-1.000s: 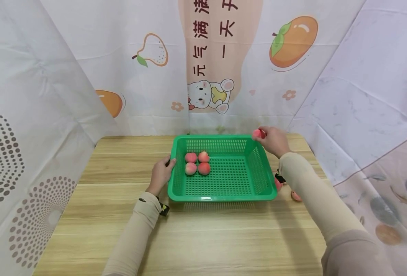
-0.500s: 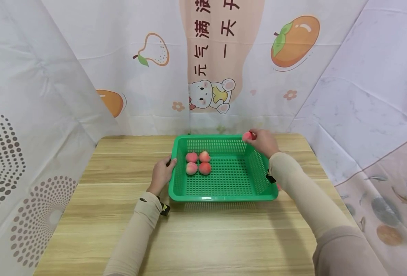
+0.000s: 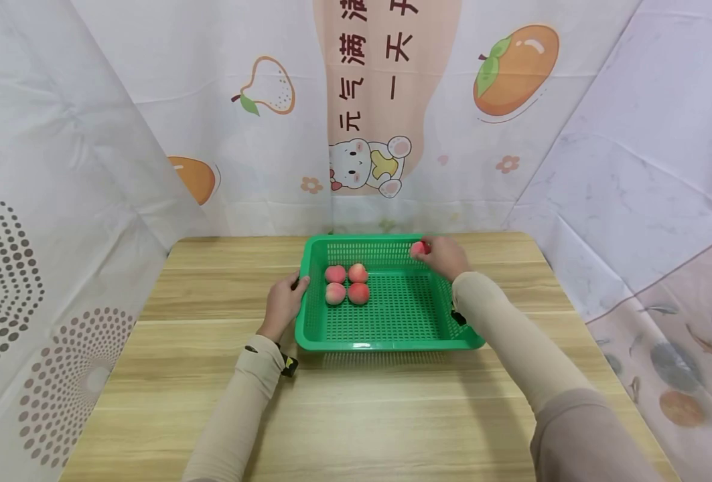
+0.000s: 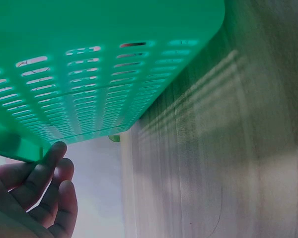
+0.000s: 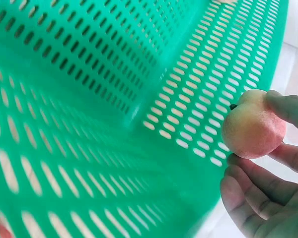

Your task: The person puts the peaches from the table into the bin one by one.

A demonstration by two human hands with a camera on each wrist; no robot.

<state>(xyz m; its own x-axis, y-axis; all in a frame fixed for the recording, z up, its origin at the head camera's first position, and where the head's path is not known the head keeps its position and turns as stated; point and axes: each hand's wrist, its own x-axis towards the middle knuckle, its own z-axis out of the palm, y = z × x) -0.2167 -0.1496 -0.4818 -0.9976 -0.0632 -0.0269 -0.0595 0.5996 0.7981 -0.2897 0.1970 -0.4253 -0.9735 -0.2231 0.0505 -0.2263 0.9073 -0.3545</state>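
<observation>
A green plastic basket (image 3: 386, 345) with slotted walls sits on the table. My left hand (image 3: 285, 304) holds its left rim, the fingers (image 4: 53, 154) under the edge in the left wrist view. Over the basket's back right part, my right hand (image 3: 449, 259) pinches a pink peach (image 3: 418, 250) between thumb and fingers. Close up in the right wrist view, that peach (image 5: 251, 126) is pale yellow and pink with a dark stem end. Several peaches (image 3: 358, 293) rest in two rows at the left end of the basket floor.
The wood-grain table (image 3: 362, 415) extends around the basket. A printed cloth (image 3: 259, 147) hangs behind the table's back edge, with more cloth at both sides. A bit of pink (image 5: 4, 229) shows through the basket's slots in the right wrist view.
My right hand has carried the peach leftward and a little lower, from the back right corner to inside the rim. The left hand keeps its hold. The forearm now hides the peaches right of the basket.
</observation>
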